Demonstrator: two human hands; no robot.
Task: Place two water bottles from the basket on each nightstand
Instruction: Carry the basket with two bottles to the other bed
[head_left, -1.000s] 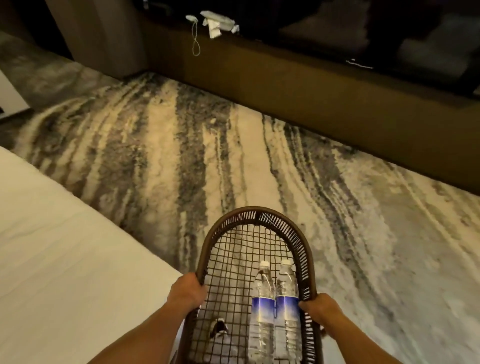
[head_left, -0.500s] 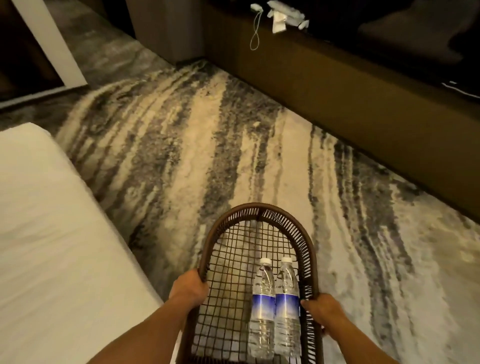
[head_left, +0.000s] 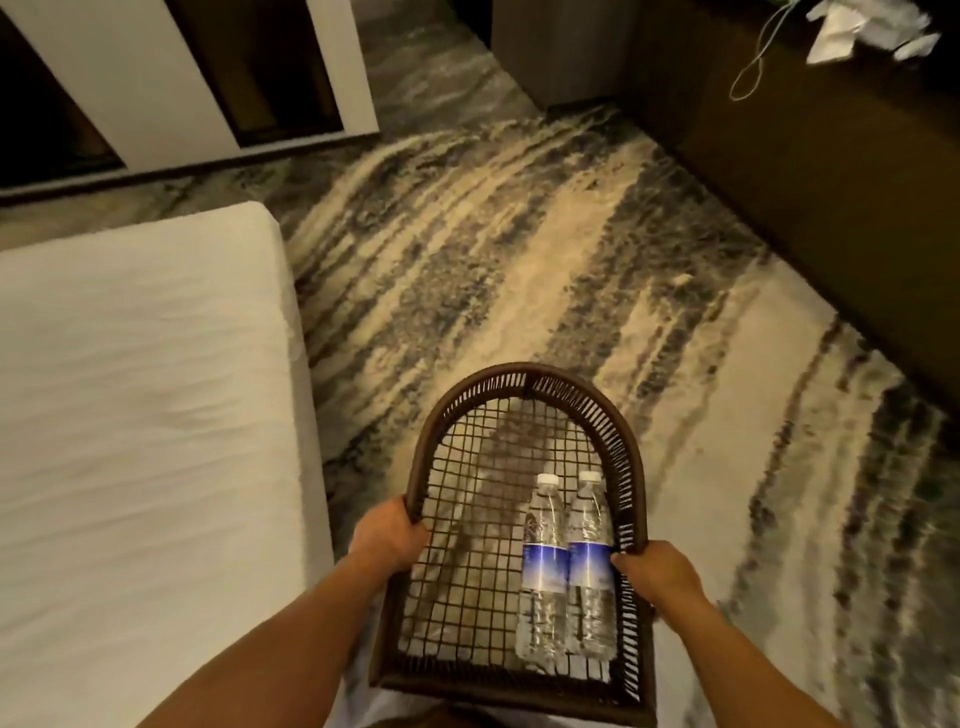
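I carry a dark brown woven basket (head_left: 530, 375) with an open mesh bottom, level in front of me above the carpet. My left hand (head_left: 387, 538) grips its left rim and my right hand (head_left: 655, 571) grips its right rim. Two clear water bottles with white caps and blue labels lie side by side in the right half of the basket: one bottle (head_left: 543, 566) on the left, the other bottle (head_left: 589, 564) against the right wall next to my right thumb. No nightstand is in view.
A white bed (head_left: 140, 415) fills the left side, its corner near the basket. Streaked grey and beige carpet (head_left: 519, 260) lies ahead. A long brown cabinet (head_left: 831, 171) with white items and a cord on top runs along the right. A white-framed unit (head_left: 156, 78) stands at the far left.
My view has swung left around the foot of the bed: the bed corner and white-framed unit have come into sight, the brown cabinet has slid right. Both hands keep the same hold on the basket.
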